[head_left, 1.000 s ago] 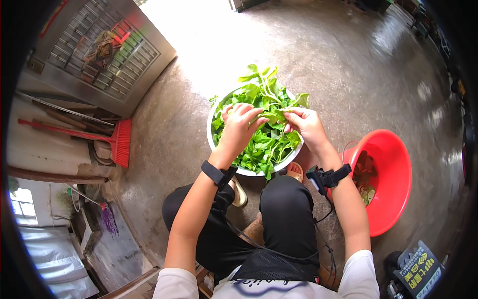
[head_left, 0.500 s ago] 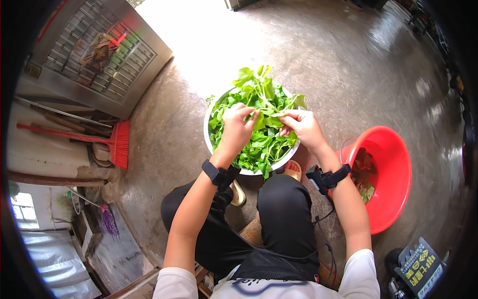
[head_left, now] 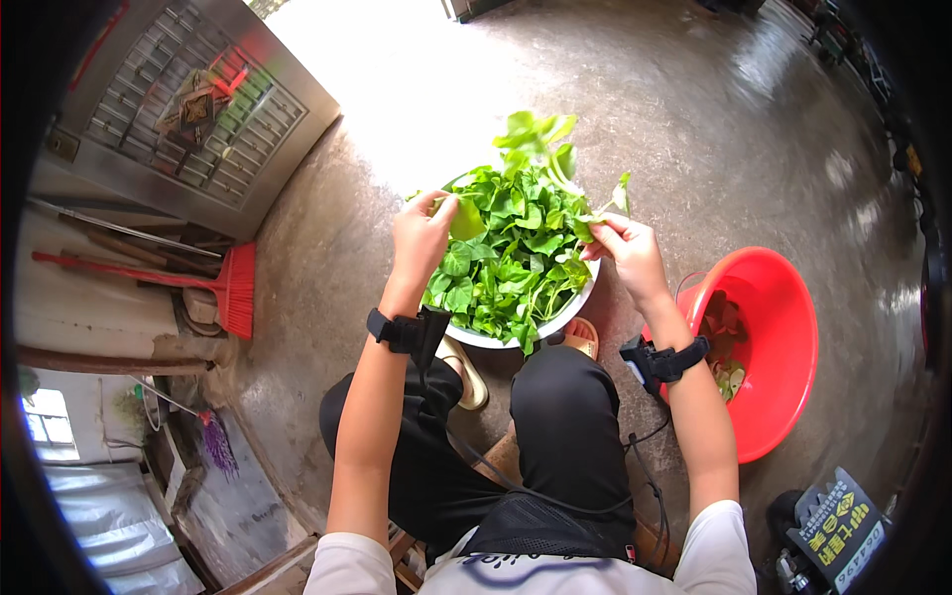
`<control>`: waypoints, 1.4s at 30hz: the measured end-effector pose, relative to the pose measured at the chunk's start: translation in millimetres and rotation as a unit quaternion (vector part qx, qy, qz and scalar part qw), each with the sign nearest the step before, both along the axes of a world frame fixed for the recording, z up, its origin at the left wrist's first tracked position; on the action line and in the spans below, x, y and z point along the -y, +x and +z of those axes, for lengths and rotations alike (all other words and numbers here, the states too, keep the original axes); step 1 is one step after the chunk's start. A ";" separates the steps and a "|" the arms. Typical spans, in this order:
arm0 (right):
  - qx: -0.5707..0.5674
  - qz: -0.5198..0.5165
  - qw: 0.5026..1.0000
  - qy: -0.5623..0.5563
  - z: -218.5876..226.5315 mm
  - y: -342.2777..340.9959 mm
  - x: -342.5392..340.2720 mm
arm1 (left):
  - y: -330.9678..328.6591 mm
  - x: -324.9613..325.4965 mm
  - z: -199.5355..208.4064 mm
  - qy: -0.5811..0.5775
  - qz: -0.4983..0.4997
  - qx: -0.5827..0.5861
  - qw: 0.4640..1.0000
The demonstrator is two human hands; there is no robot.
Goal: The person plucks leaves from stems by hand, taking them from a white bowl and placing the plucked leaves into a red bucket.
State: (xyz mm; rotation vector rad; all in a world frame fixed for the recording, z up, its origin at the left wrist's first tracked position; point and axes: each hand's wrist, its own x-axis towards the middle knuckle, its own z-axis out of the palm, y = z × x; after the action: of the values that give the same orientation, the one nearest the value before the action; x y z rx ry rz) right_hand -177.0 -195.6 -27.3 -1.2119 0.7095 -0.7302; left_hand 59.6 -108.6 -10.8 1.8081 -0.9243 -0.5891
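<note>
A white basin (head_left: 496, 338) heaped with green leafy vegetables (head_left: 511, 253) stands on the concrete floor in front of my knees. My left hand (head_left: 421, 236) pinches a leaf at the left side of the heap. My right hand (head_left: 627, 250) grips a leafy stalk (head_left: 543, 149) and holds it up over the right side of the heap, its leaves standing above the basin. Both wrists wear black bands with cables.
A red plastic basin (head_left: 783, 342) with a few scraps inside sits on the floor to my right. A red broom (head_left: 220, 288) lies at the left by a metal grille door (head_left: 198, 119). A dark box (head_left: 838, 526) sits at the lower right.
My hands have drawn apart over the heap. The right hand has lifted a leafy stalk up out of the greens, and the left hand has shifted to the left side.
</note>
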 end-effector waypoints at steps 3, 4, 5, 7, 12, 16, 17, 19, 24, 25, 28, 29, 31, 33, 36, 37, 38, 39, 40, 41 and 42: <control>0.022 -0.002 1.000 0.003 -1.2 -0.6 5.1 | -17.5 1.1 -0.2 -0.020 -0.135 -0.054 0.989; 0.022 -0.005 1.000 0.004 -2.5 0.4 5.4 | -24.3 1.5 1.4 -0.022 -0.191 -0.050 0.980; 0.010 0.012 1.000 -0.018 -3.3 2.6 4.8 | -31.0 1.3 3.3 -0.005 -0.226 -0.040 0.973; -0.015 0.041 0.998 -0.043 -5.9 5.7 3.5 | -44.1 0.7 3.8 0.016 -0.268 -0.062 0.961; -0.043 0.086 0.994 -0.058 -8.5 6.3 -2.2 | -52.1 2.4 10.1 0.050 -0.293 -0.007 0.955; -0.051 0.084 0.994 -0.045 -2.3 6.7 -9.1 | -55.8 1.5 12.9 0.006 -0.297 -0.017 0.955; -0.040 0.079 0.995 -0.038 -3.1 6.0 -11.5 | -57.9 1.9 14.7 0.006 -0.300 -0.017 0.954; -0.047 0.066 0.995 -0.050 -4.2 1.0 -14.6 | -65.7 4.8 22.5 0.063 -0.293 0.020 0.954; -0.029 -0.004 0.999 -0.027 7.7 -35.4 -28.3 | -89.2 15.3 30.1 -0.040 -0.328 0.252 0.910; -0.026 -0.026 0.999 -0.005 16.9 -47.8 -34.3 | -93.0 17.3 34.1 -0.020 -0.331 0.245 0.911; -0.039 -0.082 0.996 0.017 52.8 -103.4 -53.4 | -130.8 28.6 51.3 0.012 -0.408 0.257 0.876; -0.028 -0.106 0.994 0.013 68.9 -124.1 -62.2 | -144.6 33.0 54.1 -0.001 -0.444 0.247 0.862; -0.040 -0.166 0.985 -0.003 105.0 -178.5 -82.0 | -192.0 44.1 72.3 -0.044 -0.515 0.224 0.826; -0.049 -0.218 0.974 -0.022 128.4 -229.2 -102.3 | -232.3 52.9 82.1 -0.056 -0.561 0.212 0.798; -0.111 -0.294 0.947 -0.068 149.0 -302.1 -135.7 | -289.4 63.2 76.8 -0.048 -0.601 0.260 0.754; -0.133 -0.328 0.933 -0.071 156.8 -322.3 -150.9 | -310.9 63.1 76.7 -0.003 -0.612 0.279 0.740; -0.155 -0.361 0.917 -0.073 161.6 -340.8 -165.5 | -330.2 62.4 77.0 0.042 -0.621 0.299 0.723; -0.166 -0.377 0.908 -0.074 161.8 -360.5 -179.2 | -343.1 62.3 72.4 0.037 -0.632 0.298 0.714; -0.172 -0.402 0.897 -0.066 157.9 -375.3 -191.6 | -350.2 63.1 60.5 0.027 -0.643 0.306 0.701; -0.191 -0.425 0.883 -0.058 152.6 -387.2 -200.6 | -355.1 64.2 48.8 0.018 -0.654 0.314 0.688; -0.217 -0.450 0.865 -0.048 148.4 -400.2 -210.2 | -363.1 65.1 39.3 0.038 -0.666 0.321 0.672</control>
State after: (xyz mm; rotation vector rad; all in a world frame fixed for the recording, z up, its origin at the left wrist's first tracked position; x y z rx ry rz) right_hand -577.2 14.6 121.1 -1.1126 1.6914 -1.2805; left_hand -303.5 -173.7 28.5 1.0652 -2.7978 -0.8252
